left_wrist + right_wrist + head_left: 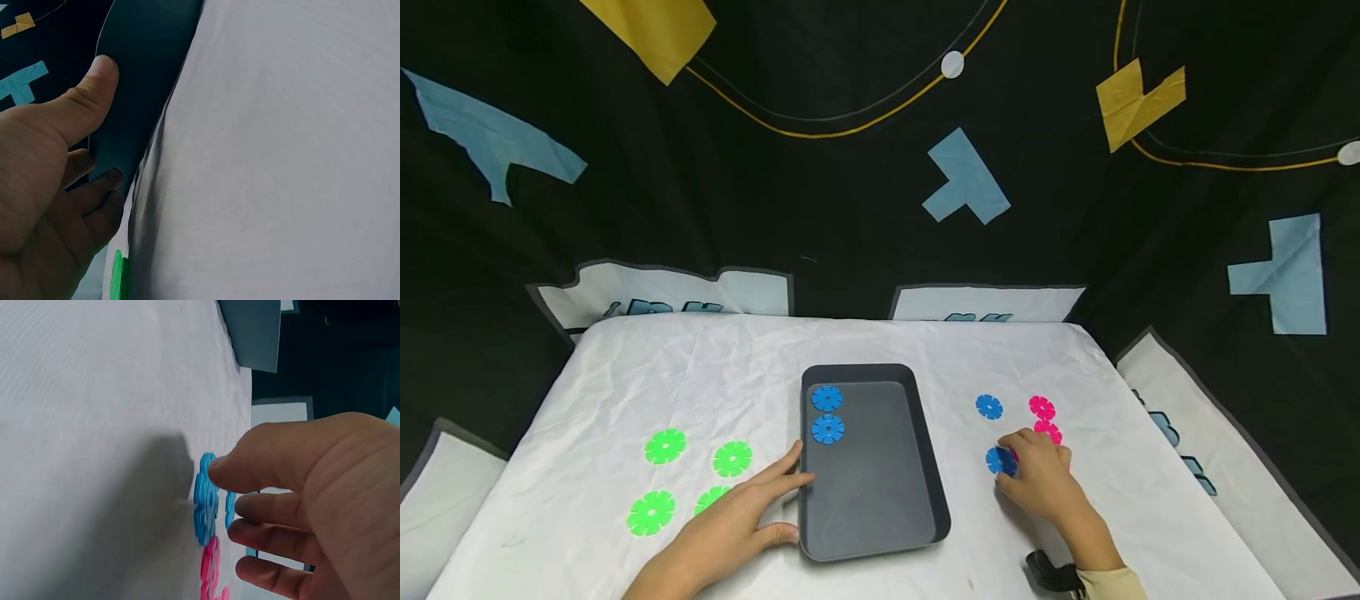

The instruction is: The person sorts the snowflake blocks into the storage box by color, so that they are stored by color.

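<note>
Filling the lower part of the head view, the white cloth-covered bench (pixel 550 517) carries everything. Near its middle sits a dark grey rectangular tray (pixel 872 500), its long axis running away from the person. The left hand (pixel 737 517) reaches the tray's left side, fingers stretched out and spread, fingertips at the rim, thumb lower down, with no grip closed around it. The right hand (pixel 1041 475) is on the opposite side, well apart from the tray, its fingers bent and reaching downward.

Smaller are the notched flat discs. Four bright green discs (pixel 651 512) lie left of the tray, one partly behind the left hand; pink discs (pixel 1042 407) lie right of it, some partly covered by the right hand. Two blue discs (pixel 827 429) sit inside the tray's far left corner, and another (pixel 989 407) lies on the bench beyond the right hand.

What matters most is the nearer loose blue disc (pixel 1002 460): round, so without a long axis, it lies on the tray side of the right fingertips, thumb on its near side. Whether the fingers pinch it I cannot tell.

The right wrist view shows what the head view hides: the thumb tip overlapping this disc's edge, other fingers spaced apart from the thumb.
</note>
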The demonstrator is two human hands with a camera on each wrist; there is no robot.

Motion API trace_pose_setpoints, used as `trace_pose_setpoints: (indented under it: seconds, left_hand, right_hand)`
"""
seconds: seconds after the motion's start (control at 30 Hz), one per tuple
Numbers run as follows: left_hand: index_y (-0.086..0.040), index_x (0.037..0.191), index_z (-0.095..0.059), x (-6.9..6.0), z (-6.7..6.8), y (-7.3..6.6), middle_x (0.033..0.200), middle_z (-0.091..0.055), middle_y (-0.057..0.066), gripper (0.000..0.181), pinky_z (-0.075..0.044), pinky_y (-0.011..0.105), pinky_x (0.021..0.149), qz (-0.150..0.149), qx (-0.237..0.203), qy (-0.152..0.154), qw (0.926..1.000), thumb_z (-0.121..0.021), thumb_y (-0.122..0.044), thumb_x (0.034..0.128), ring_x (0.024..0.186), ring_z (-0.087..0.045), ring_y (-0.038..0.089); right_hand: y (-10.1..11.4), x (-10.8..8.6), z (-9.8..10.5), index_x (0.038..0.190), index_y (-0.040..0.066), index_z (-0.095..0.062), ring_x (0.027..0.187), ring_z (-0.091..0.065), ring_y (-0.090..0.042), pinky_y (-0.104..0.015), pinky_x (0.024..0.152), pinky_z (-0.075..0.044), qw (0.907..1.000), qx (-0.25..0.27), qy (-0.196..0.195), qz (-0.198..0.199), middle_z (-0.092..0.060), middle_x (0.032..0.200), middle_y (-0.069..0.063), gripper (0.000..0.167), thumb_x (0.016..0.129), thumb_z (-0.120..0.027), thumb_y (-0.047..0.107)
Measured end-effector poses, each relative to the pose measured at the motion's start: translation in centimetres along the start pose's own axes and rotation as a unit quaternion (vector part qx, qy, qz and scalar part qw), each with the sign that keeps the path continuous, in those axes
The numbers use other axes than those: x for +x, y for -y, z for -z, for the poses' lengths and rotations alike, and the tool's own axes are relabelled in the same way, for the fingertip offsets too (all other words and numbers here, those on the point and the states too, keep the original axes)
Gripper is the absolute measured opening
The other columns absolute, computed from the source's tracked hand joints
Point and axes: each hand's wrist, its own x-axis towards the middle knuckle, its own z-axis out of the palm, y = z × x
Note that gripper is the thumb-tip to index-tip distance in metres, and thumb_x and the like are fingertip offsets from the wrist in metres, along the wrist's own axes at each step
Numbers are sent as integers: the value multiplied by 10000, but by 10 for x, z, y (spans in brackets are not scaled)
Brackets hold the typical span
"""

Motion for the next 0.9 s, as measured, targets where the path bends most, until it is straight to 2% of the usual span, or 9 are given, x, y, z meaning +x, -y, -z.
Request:
trace_pose_setpoints:
  seconds: [0.33,0.53,0.73,0.9]
  left_hand:
    - [-201,1415,-535,-2,4,-3,1608,-195,5,674,-421,440,1020,-71,-3,-80,9999,-689,-492,827,1409,-305,195]
    - [-199,1416,-533,0,2,-1,1608,-201,20,669,-422,430,1021,-101,17,-64,9999,-703,-471,829,1407,-307,195]
    - [-200,1419,-530,0,0,0,1610,-194,17,671,-421,426,1024,-85,24,-4,10000,-712,-458,828,1406,-305,192]
    - [-201,1421,-528,0,0,0,1609,-193,10,677,-420,423,1025,-58,4,1,10000,-713,-462,824,1405,-304,185]
  right_hand:
    - [-6,-2,0,1157,89,-670,1114,-489,-293,-564,829,-294,9999,-10,110,72,-612,1147,-56,465,718,-786,187]
    - [-9,0,0,1170,114,-672,1054,-493,-269,-566,820,-299,9997,13,246,78,-595,1064,-19,468,719,-777,188]
    - [-10,2,-1,1101,130,-675,1000,-499,-246,-564,808,-300,9987,128,478,-86,-564,985,1,435,685,-786,188]
    - [-12,5,-4,993,144,-660,933,-497,-196,-539,788,-289,9995,35,301,-80,-521,904,41,383,645,-792,235]
